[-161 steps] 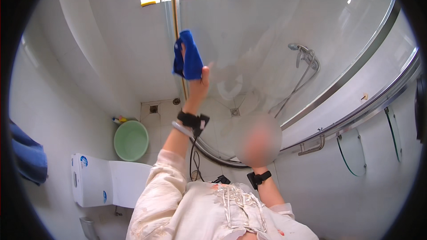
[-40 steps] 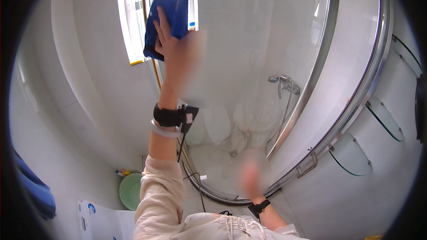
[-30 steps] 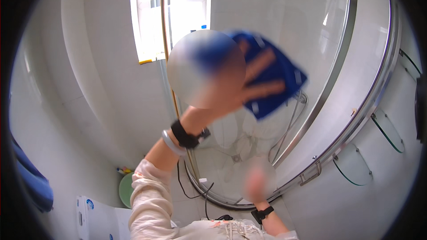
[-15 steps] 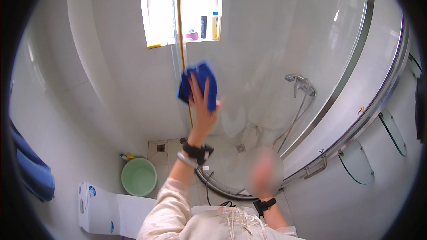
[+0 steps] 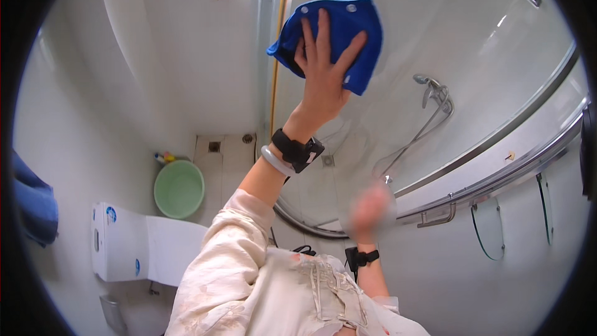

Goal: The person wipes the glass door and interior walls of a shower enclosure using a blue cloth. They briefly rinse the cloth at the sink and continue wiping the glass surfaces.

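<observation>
My left hand [image 5: 322, 74] is raised with its fingers spread over a blue cloth [image 5: 348, 25], holding it up against the glass shower panel [image 5: 398, 37]. Pale round dots show near the cloth's corners, and a darker part peeks out beside the fingers. A black strap and a pale bangle circle that wrist. Lower and to the right is my right hand [image 5: 371, 208], blurred so that its fingers cannot be made out. It is near the curved shower rail and seems to hold nothing visible.
A gold-coloured vertical strip [image 5: 274, 99] runs beside the glass. The hand shower [image 5: 429, 87] hangs on the right wall above a curved metal rail [image 5: 485, 202]. Lower left are a green basin [image 5: 179, 190] and a white toilet [image 5: 124, 242]. Glass shelves [image 5: 488, 230] jut from the right wall.
My left hand has moved up and to the right with the blue cloth, which looks larger and more spread out. The view has tilted, so the window sits higher.
</observation>
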Demonstrator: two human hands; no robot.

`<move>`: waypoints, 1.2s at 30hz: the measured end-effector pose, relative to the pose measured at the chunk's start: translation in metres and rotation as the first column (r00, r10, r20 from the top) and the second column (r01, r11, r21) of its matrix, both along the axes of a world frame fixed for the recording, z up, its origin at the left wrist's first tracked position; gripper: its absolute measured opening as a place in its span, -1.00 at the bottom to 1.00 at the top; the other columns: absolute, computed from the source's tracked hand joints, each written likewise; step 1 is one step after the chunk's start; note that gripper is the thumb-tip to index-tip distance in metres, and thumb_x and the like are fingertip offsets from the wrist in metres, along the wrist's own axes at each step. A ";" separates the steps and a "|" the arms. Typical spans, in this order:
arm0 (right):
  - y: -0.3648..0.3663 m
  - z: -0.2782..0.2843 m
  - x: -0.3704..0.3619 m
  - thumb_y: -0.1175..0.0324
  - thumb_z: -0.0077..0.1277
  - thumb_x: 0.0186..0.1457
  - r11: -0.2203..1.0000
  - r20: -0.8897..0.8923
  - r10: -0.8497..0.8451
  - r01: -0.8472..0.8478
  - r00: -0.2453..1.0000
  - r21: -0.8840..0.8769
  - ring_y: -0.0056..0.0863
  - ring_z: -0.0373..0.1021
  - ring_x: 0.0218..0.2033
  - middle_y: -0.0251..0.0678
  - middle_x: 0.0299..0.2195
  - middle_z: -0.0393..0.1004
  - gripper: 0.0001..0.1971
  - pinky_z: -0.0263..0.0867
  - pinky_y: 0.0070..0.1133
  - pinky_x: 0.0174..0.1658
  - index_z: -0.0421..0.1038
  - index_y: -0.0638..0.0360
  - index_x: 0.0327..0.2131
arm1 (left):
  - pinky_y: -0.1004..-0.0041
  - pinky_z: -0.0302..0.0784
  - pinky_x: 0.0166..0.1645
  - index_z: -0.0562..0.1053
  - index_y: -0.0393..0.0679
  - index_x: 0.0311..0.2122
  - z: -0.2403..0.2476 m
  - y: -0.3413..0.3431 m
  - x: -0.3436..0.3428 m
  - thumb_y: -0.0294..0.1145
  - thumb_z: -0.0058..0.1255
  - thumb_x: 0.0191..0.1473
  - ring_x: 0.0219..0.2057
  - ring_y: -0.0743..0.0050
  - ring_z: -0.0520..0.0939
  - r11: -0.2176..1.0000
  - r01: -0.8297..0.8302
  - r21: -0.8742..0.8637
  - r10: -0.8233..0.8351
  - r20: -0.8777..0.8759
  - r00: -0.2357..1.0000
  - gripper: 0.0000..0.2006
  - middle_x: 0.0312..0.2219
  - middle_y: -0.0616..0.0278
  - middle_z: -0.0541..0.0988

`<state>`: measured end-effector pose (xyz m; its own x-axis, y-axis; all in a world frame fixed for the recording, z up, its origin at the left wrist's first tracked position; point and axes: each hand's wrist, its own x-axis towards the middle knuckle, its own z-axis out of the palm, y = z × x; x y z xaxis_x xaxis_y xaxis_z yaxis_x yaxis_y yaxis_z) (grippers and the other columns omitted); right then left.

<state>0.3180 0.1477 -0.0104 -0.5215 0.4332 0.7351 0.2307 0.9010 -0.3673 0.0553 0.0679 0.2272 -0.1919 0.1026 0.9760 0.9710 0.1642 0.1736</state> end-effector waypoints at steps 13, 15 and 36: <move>0.008 -0.001 -0.001 0.46 -0.11 0.08 0.997 0.039 -0.042 0.039 0.998 0.068 -0.05 0.23 0.03 -0.02 0.00 0.32 -0.62 0.13 -0.23 0.09 0.26 0.34 0.00 | 0.32 -0.21 0.33 -0.18 -0.33 0.28 -0.299 0.026 0.028 0.37 -0.36 0.09 0.32 0.10 -0.11 0.913 -0.010 0.407 -0.399 0.900 0.176 -0.04 0.30 -0.04 -0.13; 0.005 0.001 -0.005 0.46 -0.11 0.07 0.998 0.069 -0.044 0.041 0.997 0.054 -0.06 0.23 0.03 -0.03 -0.01 0.32 -0.61 0.13 -0.24 0.09 0.25 0.34 0.01 | 0.18 -0.21 0.31 -0.11 -0.27 0.29 -0.238 0.032 0.016 0.28 -0.27 0.12 0.31 -0.04 -0.13 0.923 0.036 0.383 -0.353 0.807 0.473 -0.12 0.29 -0.08 -0.13; 0.006 -0.011 -0.004 0.52 -0.04 -0.05 0.996 0.046 -0.070 0.072 0.996 -0.046 -0.19 0.31 -0.10 -0.11 -0.13 0.35 -0.68 0.27 -0.36 -0.02 0.32 0.27 -0.14 | 0.05 -0.17 0.25 0.00 -0.10 0.27 -0.193 -0.005 -0.012 -0.17 -0.03 0.09 0.30 -0.12 -0.13 0.976 0.218 -0.008 -0.176 0.560 0.809 -0.31 0.29 -0.11 -0.13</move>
